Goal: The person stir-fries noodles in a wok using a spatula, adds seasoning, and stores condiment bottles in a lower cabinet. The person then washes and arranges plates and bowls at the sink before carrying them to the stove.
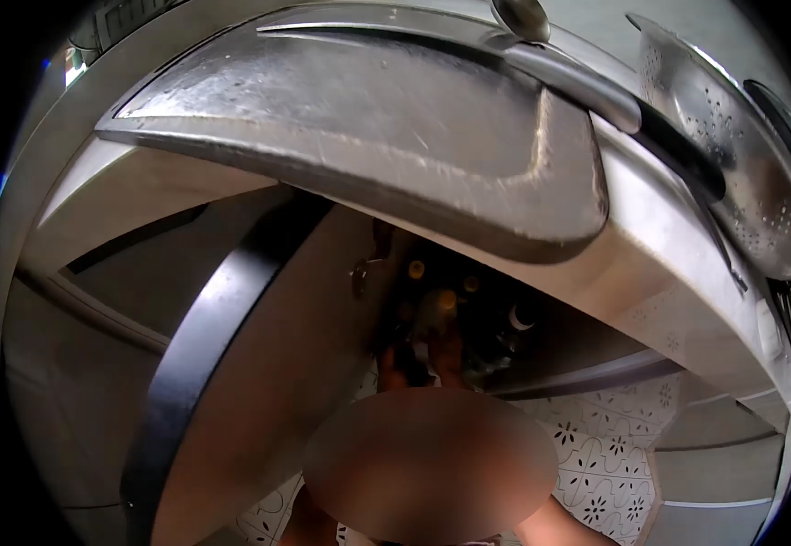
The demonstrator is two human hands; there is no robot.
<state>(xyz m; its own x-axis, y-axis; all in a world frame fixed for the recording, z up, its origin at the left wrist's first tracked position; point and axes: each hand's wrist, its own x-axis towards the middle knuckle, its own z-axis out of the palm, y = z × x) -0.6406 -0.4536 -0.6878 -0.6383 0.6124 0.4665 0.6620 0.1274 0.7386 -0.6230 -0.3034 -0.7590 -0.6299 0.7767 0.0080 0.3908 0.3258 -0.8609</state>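
Observation:
Inside the dark, open cabinet, my right hand (447, 355) appears closed on the lower part of a pale bottle with a yellow cap (434, 316). My left hand (393, 370) is just to the left, low in the opening, its fingers lost in shadow. Behind them stands another bottle, of which mostly the yellow cap (416, 269) shows. A further yellowish cap (471, 284) and a dark bottle with a white band (521, 317) are to the right. A blurred oval covers the area below my hands.
The cabinet door (268, 364) hangs open on the left. Overhead, a metallic-looking board (368, 109) reaches over the counter edge. A black-handled knife (677, 146) lies across its right end, beside a spoon (523, 18) and a steel colander (732, 136). Patterned tiles (604, 464) cover the floor.

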